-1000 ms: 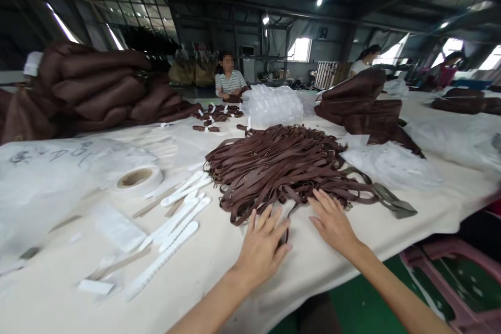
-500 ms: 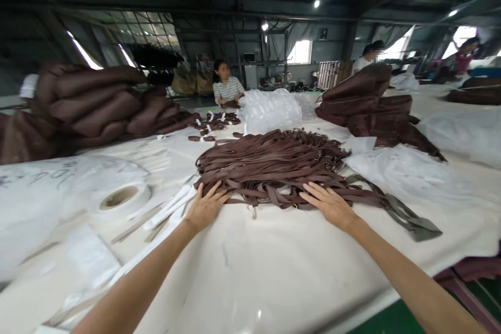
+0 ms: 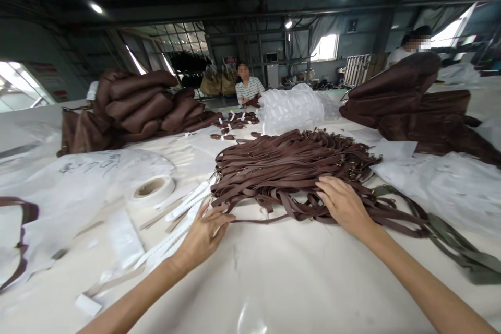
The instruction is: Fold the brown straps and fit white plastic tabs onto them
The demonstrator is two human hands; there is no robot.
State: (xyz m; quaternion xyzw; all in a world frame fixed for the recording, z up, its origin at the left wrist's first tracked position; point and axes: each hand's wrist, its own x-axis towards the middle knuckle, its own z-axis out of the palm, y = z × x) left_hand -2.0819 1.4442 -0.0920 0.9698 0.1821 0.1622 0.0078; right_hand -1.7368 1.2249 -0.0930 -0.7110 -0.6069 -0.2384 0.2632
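Observation:
A wide heap of brown straps point(image 3: 289, 162) with small metal fittings lies across the middle of the table. At its near left corner is my left hand point(image 3: 205, 232), its fingers bent around the end of a strap, with the thumb side low. My right hand point(image 3: 344, 206) rests on the heap's near right part, fingers spread a little over the straps and holding none of them. Loose strap loops hang out between the two hands. A dark green strap point(image 3: 450, 242) trails off the heap's right side.
A white tape roll point(image 3: 151, 190), white strips point(image 3: 188, 203) and plastic sheets lie left. Brown bags point(image 3: 136, 104) are piled back left, more point(image 3: 407, 104) back right. Bundled clear plastic point(image 3: 291, 107) stands behind the straps. One person point(image 3: 248, 88) sits across the table; another point(image 3: 410, 47) is at right.
The view has turned left. My left hand has gone from flat and spread to bent at the heap's corner. My right hand has moved up onto the straps.

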